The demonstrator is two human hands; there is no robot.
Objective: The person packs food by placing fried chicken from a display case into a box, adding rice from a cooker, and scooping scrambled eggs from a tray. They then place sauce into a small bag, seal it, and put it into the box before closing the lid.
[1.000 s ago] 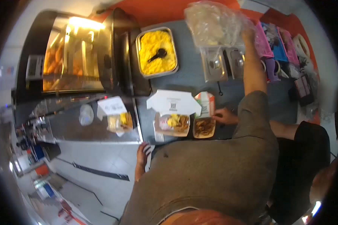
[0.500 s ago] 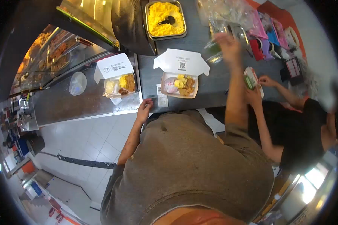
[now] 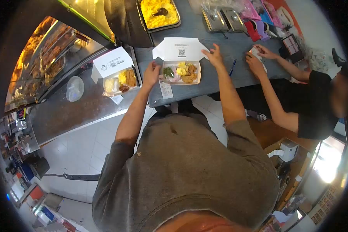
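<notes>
Moved: your right hand (image 3: 214, 56), from the tins (image 3: 215, 21) to beside the lid (image 3: 178, 44), fingers wide; left hand (image 3: 151, 74), loosely curled, flanks the food box (image 3: 178, 83). Lid tipped back, presumably keeping food (image 3: 189, 72) reachable.

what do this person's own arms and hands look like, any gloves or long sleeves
The left hand and right hand are bare, with no gloves; no watch or bracelet can be made out. The forearms are uncovered. The sleeves are short, plain and greyish brown, matching the shirt.
</notes>
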